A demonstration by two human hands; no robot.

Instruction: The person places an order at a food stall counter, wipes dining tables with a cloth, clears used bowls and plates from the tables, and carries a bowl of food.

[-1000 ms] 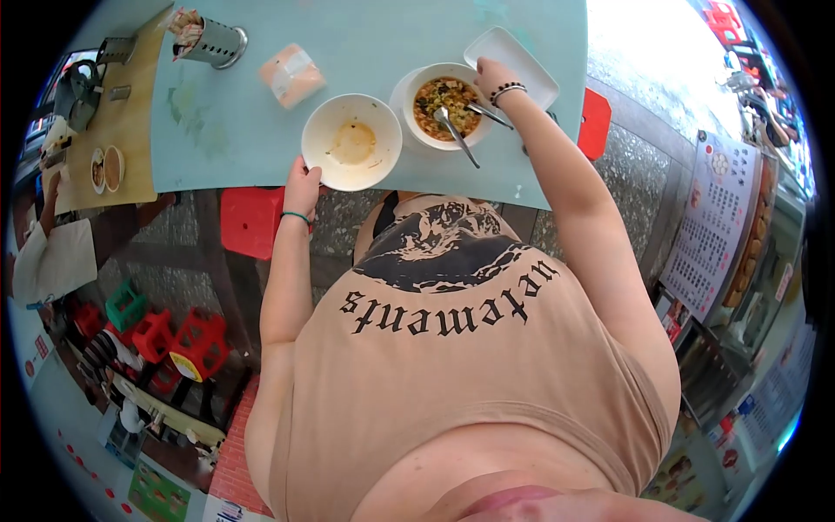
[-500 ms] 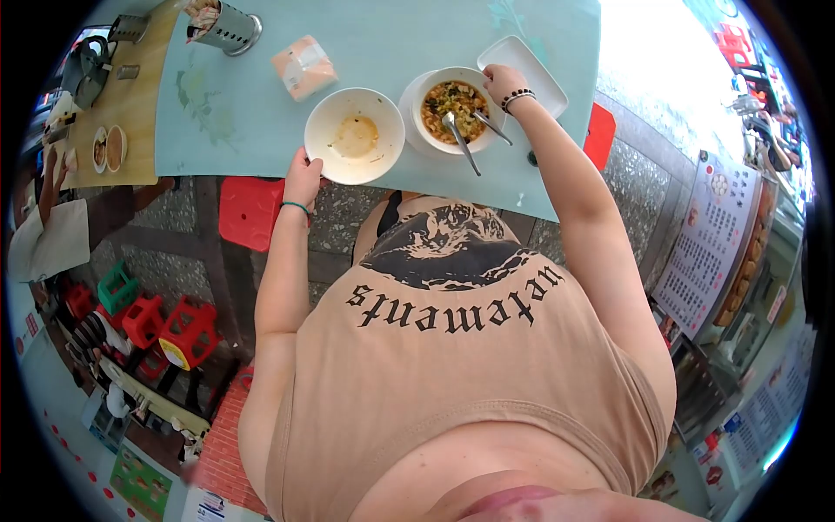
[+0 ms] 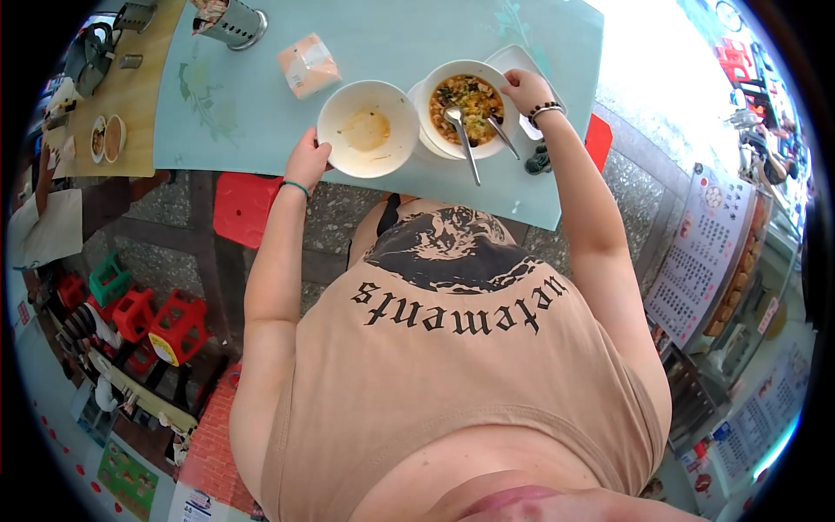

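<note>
My left hand (image 3: 308,159) is closed on the left rim of a white bowl (image 3: 401,139) that holds only a little yellowish broth and a few scraps. My right hand (image 3: 529,91) pinches the right rim of a second white bowl (image 3: 424,103), filled with chunky brown soup (image 3: 477,97) and green bits. A metal spoon (image 3: 461,130) and another metal utensil (image 3: 504,139) lean in the soup, handles toward me. Partly covered by the soup bowl is another white dish (image 3: 432,147). Behind my right hand lies a white rectangular tray (image 3: 509,57), partly hidden.
On the pale blue table (image 3: 235,113) are a tissue pack (image 3: 310,66) and a perforated metal utensil holder (image 3: 237,23). A small dark object (image 3: 538,160) lies by my right wrist. Red stools (image 3: 246,209) stand around. Another person's table (image 3: 143,87) is at left.
The soup bowl has shifted right and slightly up with my right hand, showing more of the dish below and covering more of the tray. My left hand's bowl has moved a little right.
</note>
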